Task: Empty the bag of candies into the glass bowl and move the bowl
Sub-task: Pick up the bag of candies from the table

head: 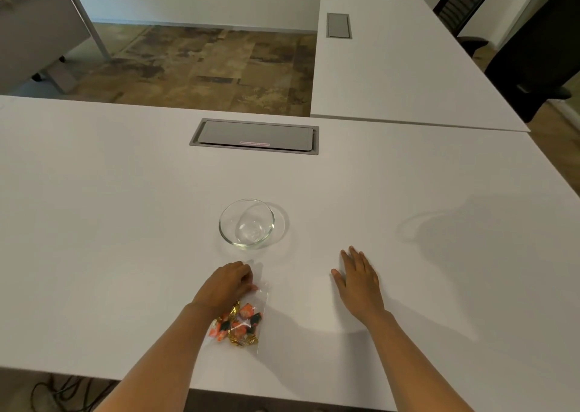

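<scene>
A clear plastic bag of candies (243, 322) in orange, black and gold wrappers lies flat on the white table (110, 223), near its front edge. My left hand (227, 284) rests on the bag's far end, with the fingers curled down onto the plastic. An empty glass bowl (247, 223) stands upright just beyond the bag, apart from it. To the right of the bag, my right hand (357, 276) lies flat on the table with fingers spread and nothing in it.
A grey cable hatch (254, 136) is set into the table behind the bowl. A second white table (398, 66) joins at the back right, with black chairs (533, 53) beside it. Cables (59, 392) lie on the floor below the front edge.
</scene>
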Demonstrator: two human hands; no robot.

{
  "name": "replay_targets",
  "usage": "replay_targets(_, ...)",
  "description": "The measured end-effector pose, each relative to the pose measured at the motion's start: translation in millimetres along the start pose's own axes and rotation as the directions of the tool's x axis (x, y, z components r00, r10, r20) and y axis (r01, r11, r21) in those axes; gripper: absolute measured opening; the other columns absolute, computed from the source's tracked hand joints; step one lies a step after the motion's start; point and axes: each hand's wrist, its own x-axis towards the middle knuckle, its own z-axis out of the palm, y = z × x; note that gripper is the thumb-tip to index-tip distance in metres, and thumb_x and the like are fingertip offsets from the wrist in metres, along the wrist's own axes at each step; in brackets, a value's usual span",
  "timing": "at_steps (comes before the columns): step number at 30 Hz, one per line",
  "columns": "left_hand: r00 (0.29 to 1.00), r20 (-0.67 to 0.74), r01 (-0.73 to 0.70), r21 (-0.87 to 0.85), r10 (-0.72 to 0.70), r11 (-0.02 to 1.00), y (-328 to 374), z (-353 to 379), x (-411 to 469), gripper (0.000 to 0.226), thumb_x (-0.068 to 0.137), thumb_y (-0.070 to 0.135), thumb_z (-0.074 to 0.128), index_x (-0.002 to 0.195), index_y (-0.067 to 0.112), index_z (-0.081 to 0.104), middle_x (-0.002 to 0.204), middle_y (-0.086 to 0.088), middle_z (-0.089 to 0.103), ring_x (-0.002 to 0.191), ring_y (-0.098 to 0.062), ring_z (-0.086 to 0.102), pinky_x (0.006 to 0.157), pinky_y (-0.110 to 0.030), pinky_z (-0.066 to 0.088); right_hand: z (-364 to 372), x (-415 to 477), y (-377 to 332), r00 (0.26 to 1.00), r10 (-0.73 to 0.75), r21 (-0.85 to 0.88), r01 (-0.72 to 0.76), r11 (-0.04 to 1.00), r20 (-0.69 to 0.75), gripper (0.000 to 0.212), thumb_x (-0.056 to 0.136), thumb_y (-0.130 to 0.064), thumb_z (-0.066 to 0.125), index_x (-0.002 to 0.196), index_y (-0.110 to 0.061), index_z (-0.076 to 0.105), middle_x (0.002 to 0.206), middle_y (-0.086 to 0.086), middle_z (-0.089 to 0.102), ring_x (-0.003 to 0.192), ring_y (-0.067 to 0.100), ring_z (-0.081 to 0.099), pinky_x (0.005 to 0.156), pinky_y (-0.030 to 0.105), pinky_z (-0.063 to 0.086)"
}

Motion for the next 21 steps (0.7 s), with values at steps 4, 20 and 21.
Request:
replay_targets(4, 1.000, 0.017, 0.015, -0.200, -0.012, 0.980, 22.9, -15.1, -5.6, 0.018, 0.085, 0.032, 0.064, 0.080, 0.016, 0.058, 0.081, 0.001, 0.066, 0.074, -0.020, 0.062, 0.068, -0.030, 0.052, -11.4, -1.1, -14.4, 1.000, 0.023, 0.265, -0.025, 0.964, 0.011, 0.049, 0.098, -0.035, 0.037, 0.144, -0.017, 0.031, 0.154, 0.003, 0.029, 0.144, 0.019, 0.021, 0.118, 0.034, 0.021)
replay_targets(20, 0.829, -0.410, -0.118, -0.792, -0.380, 0.599, 120.4, -107.4, 15.9, 0.014, 0.085, 0.022, 0.066, 0.080, 0.011, 0.060, 0.079, -0.005, 0.069, 0.069, -0.013, 0.067, 0.064, -0.023, 0.055, -117.5, -1.7, -139.0, 0.993, -0.061, 0.784, 0.118, 0.609, -0.102, 0.028, 0.092, -0.028, 0.055, 0.117, -0.016, 0.055, 0.122, 0.006, 0.062, 0.103, 0.022, 0.063, 0.080, 0.024, 0.053)
replay_targets(21, 0.825, -0.397, -0.127, -0.825, -0.403, 0.551, 123.0, -112.1, 17.5, 0.014, 0.085, 0.023, 0.066, 0.083, 0.010, 0.060, 0.083, -0.007, 0.069, 0.076, -0.019, 0.068, 0.071, -0.031, 0.057, -119.8, -2.7, -145.5, 0.992, -0.103, 0.762, 0.119, 0.636, -0.069, 0.031, 0.091, -0.031, 0.055, 0.120, -0.018, 0.053, 0.126, 0.005, 0.060, 0.106, 0.022, 0.062, 0.081, 0.025, 0.053)
